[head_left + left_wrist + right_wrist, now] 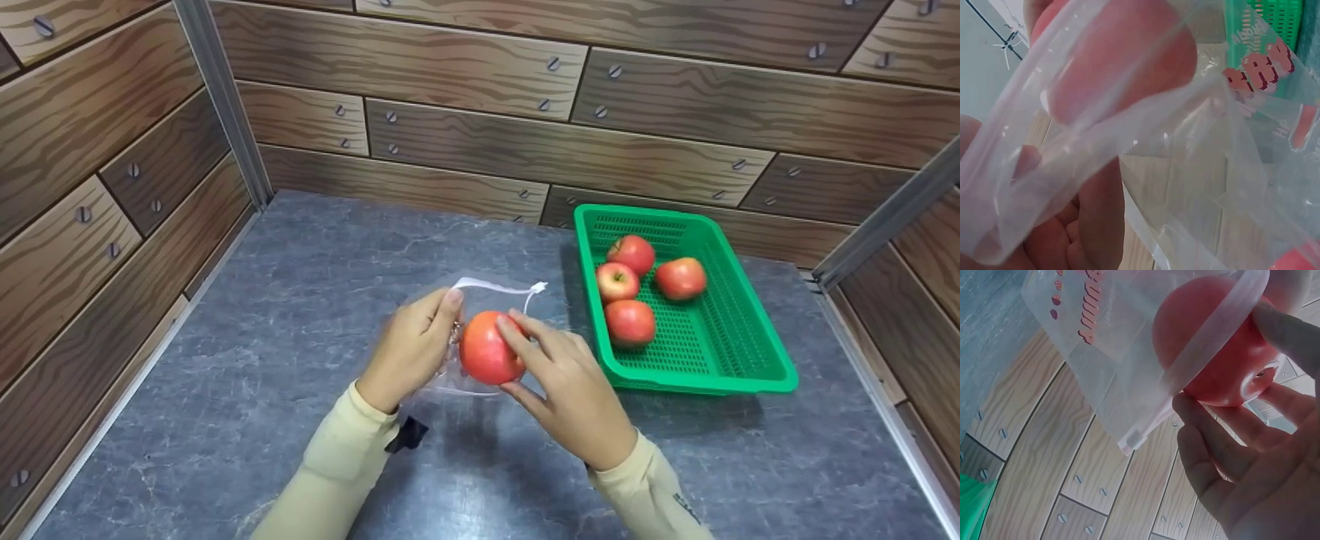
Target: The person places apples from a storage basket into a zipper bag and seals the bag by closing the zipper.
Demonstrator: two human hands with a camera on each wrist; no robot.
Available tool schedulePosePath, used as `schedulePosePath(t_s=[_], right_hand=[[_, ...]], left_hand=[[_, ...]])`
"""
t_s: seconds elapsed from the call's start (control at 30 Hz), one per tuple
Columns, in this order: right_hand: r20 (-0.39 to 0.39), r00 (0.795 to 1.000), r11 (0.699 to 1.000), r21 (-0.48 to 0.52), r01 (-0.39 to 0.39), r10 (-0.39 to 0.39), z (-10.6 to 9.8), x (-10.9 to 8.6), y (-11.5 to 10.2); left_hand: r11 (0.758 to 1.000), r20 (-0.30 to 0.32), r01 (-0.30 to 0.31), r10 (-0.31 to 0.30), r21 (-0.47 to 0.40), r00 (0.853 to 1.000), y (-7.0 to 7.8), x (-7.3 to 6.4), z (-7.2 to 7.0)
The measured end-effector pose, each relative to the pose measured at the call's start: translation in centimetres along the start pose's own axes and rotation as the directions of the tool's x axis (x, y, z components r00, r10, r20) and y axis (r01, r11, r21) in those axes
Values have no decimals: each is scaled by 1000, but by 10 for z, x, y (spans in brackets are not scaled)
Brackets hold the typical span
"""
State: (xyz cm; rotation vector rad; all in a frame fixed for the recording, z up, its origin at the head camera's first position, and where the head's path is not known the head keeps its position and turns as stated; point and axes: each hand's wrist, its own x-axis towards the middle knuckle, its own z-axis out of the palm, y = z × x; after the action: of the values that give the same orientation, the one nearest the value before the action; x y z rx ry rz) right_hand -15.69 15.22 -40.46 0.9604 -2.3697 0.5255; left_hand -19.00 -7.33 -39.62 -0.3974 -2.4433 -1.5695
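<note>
My right hand (pixel 570 382) grips a red apple (pixel 487 349) with thumb and fingertips, at the mouth of a clear zip bag. In the right wrist view, the bag's white zip rim (pixel 1216 329) crosses in front of the apple, and a white slider (pixel 1133 439) sits at the rim's corner. My left hand (pixel 409 337) pinches the bag's edge between thumb and fingers, left of the apple. Red printed letters show on the bag film (pixel 1196 140) in the left wrist view. A red rounded patch (pixel 1297 261) appears low at that view's right corner.
To the right stands a green slotted basket (pixel 750 296) holding several red apples (pixel 681 279). Wood-patterned panels (pixel 465 135) wall the dark marbled table (pixel 300 262) at the back and sides. A small black piece (pixel 409 435) shows at the left cuff.
</note>
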Motion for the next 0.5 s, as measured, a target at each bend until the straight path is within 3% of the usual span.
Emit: schedulePosePath(t_s=[0.17, 0.3, 0.4, 0.5], right_hand=[[-8, 1000, 1000, 5, 14, -14, 2, -1, 2], [-30, 998, 999, 19, 50, -49, 4, 1, 2], [-74, 994, 995, 49, 84, -80, 0, 2, 3], [-130, 988, 991, 86, 99, -87, -9, 3, 7]], left_hand=[[999, 16, -4, 5, -47, 1000, 0, 1, 2], [980, 20, 24, -20, -195, 1000, 0, 1, 0], [957, -12, 41, -46, -286, 999, -2, 3, -2], [954, -70, 25, -48, -299, 996, -6, 5, -5]])
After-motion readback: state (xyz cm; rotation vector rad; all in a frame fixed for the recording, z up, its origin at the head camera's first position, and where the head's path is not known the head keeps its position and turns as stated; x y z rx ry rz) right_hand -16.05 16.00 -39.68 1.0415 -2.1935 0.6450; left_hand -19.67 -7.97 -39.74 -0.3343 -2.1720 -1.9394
